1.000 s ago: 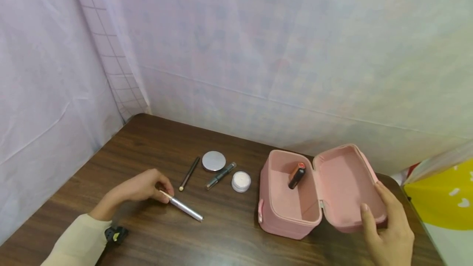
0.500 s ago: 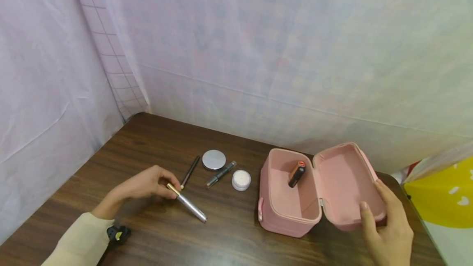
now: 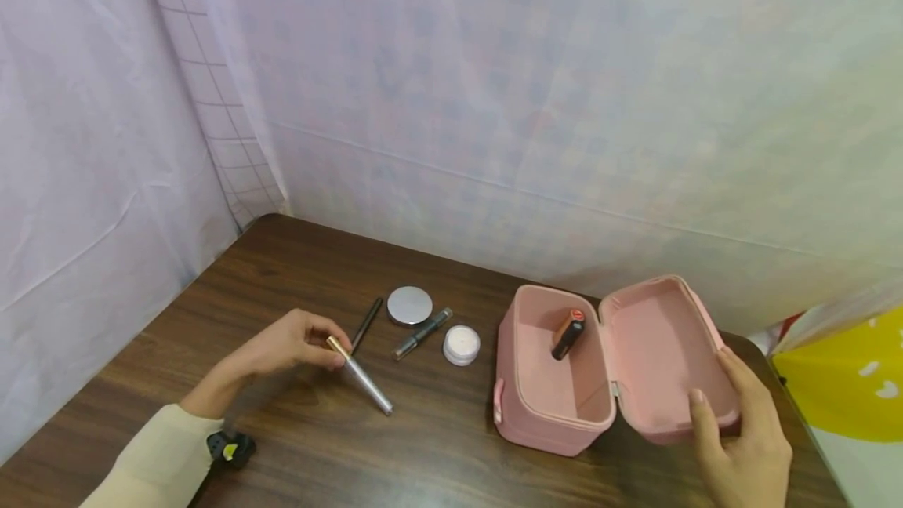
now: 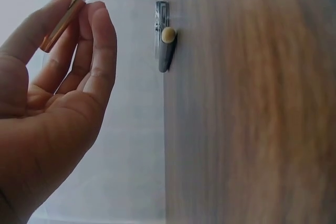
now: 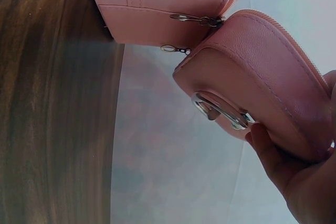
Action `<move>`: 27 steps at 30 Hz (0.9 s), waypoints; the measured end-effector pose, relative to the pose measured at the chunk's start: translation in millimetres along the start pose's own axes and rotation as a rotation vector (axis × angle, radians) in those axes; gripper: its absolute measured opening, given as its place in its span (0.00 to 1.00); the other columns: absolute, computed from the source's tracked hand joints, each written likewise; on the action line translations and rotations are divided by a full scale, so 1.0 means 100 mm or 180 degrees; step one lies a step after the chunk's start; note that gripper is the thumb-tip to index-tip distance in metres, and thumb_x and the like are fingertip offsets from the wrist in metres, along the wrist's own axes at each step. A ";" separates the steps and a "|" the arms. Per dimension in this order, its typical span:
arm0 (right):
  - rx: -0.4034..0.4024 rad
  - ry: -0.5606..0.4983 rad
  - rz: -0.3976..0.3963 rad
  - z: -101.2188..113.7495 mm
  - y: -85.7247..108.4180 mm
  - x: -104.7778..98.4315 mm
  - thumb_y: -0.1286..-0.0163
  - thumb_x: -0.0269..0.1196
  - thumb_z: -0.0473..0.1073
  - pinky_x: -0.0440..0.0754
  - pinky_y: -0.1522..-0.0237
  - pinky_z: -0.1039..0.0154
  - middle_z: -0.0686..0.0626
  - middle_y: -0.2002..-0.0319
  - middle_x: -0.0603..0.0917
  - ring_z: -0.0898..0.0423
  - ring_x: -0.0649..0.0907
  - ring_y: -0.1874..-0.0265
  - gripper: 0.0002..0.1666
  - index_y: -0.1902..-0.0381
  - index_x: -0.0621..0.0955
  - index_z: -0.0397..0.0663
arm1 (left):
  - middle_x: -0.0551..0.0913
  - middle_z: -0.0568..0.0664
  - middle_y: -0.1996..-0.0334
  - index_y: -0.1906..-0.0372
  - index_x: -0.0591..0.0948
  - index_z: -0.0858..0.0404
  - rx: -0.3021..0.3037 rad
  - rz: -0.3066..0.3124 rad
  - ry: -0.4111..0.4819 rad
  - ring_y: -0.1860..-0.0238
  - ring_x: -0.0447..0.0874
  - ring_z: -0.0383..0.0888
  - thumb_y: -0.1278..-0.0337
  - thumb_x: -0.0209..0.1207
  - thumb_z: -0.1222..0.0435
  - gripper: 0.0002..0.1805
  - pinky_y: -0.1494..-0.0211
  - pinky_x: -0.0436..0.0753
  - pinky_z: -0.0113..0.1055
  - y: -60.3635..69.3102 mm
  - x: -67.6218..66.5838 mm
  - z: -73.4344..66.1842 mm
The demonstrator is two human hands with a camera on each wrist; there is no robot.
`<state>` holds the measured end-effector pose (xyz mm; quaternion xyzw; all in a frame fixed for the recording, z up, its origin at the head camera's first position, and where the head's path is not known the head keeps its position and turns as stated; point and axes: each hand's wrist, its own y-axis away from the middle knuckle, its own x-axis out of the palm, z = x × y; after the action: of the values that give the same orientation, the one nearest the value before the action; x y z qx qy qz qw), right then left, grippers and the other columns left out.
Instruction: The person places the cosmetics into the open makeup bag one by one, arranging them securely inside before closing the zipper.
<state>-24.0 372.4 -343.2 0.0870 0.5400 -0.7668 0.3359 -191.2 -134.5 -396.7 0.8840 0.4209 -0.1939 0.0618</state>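
Note:
My left hand (image 3: 299, 342) pinches the gold end of a slim silver cosmetic tube (image 3: 368, 387) between thumb and fingers. In the left wrist view, that tube (image 4: 79, 9) is lifted off the table and tilted. Just beyond the fingers lies a dark cosmetic pencil (image 3: 367, 324), partly hidden by the hand. On the right, a pink makeup case (image 3: 543, 433) stands unzipped with its lid (image 3: 663, 359) swung to the right. My right hand (image 3: 748, 433) grips the lid's outer edge. A black and orange-brown tube (image 3: 567, 335) leans inside the case. From below, the right wrist view shows the lid's metal-ringed handle (image 5: 223, 111).
Behind the pencil lie a round silver compact (image 3: 410, 306), a grey double-ended stick (image 3: 422, 334) and a small jar of white powder (image 3: 462, 345). Pale curtains (image 3: 494, 100) hang behind the dark wooden table (image 3: 339, 461). A yellow thing (image 3: 846, 375) is at the far right.
My left hand has raised the silver tube off the table and moved slightly right and away from me, now covering one end of the pencil. My right hand stays on the lid.

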 end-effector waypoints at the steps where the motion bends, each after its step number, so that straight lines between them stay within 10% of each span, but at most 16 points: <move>1: 0.0008 0.0007 0.0010 0.00 0.00 0.00 0.37 0.62 0.41 0.60 0.39 0.76 0.46 0.37 0.73 0.65 0.68 0.36 0.31 0.36 0.73 0.43 | 0.84 0.50 0.70 0.62 0.84 0.64 -0.0016 -0.0010 0.0038 0.70 0.78 0.42 0.49 0.68 0.64 0.10 0.68 0.75 0.30 0.00 0.00 0.00; 27: -0.0059 -0.0054 -0.0017 0.00 0.00 -0.01 0.38 0.62 0.41 0.60 0.38 0.75 0.45 0.37 0.74 0.64 0.68 0.37 0.31 0.36 0.73 0.42 | 0.81 0.62 0.58 0.56 0.77 0.81 0.0206 -0.0224 0.1349 0.63 0.84 0.54 0.42 0.61 0.72 0.14 0.55 0.80 0.52 -0.38 0.24 -0.17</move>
<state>-23.9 373.1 -342.9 0.0760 0.5444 -0.7634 0.3391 -202.0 -88.2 -388.5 0.8913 0.4485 -0.0193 -0.0633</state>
